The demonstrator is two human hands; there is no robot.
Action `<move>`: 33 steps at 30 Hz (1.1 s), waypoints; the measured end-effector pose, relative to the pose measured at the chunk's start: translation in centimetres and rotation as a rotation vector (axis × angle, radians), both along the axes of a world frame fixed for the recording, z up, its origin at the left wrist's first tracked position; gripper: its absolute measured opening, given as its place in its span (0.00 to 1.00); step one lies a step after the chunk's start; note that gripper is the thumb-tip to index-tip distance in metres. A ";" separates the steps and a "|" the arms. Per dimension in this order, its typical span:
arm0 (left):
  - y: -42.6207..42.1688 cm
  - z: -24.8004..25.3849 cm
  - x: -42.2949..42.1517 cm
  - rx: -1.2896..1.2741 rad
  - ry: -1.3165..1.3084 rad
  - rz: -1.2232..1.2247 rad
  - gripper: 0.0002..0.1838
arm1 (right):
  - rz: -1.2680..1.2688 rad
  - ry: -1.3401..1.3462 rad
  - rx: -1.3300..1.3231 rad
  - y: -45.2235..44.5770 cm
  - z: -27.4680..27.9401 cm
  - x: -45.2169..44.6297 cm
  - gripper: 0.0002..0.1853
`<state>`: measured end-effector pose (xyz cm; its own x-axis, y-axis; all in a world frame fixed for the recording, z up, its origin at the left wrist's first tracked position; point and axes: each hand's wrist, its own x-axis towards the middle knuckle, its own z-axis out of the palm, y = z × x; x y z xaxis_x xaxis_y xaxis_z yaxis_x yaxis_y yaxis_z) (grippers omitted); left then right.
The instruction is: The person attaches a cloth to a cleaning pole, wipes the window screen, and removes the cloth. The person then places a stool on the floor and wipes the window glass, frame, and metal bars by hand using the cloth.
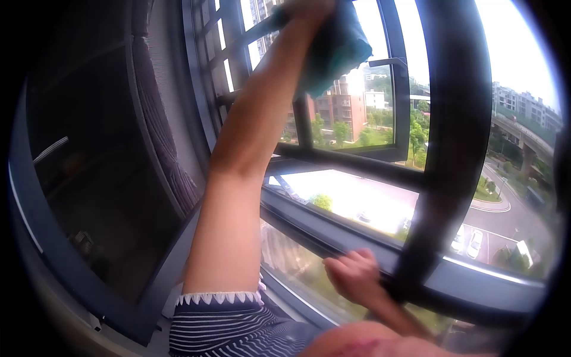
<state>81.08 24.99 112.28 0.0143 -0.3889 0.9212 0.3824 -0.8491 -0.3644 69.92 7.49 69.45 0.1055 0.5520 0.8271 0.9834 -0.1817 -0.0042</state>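
My left arm, in a striped sleeve with white lace trim, reaches up through the middle of the view. At the top edge my left hand (310, 8) is partly cut off and holds a dark green cloth (338, 52), which hangs down in front of the open window pane (377, 113). I cannot tell whether the cloth touches the glass. Lower down, my right hand (355, 275) is closed over the dark window rail (306, 235), its fingers curled around the edge.
A thick dark window post (455, 119) stands at the right. The window handle (388, 62) juts out near the cloth. A gathered curtain (156, 113) hangs at the left, beside a dark glass panel (83, 178). Outside, far below, lie a road (511, 205) and parked cars (474, 243).
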 end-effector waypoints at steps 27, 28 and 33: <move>16.3 0.5 -1.0 -0.665 -0.147 -0.661 0.23 | -0.005 0.031 0.000 -0.5 -0.2 0.0 0.05; 17.7 0.8 -0.6 -0.662 -0.148 -0.639 0.23 | -0.005 0.024 0.009 -0.4 -0.2 0.0 0.05; 21.5 2.8 1.3 -0.655 -0.139 -0.554 0.22 | -0.022 0.001 0.044 0.2 0.1 0.1 0.05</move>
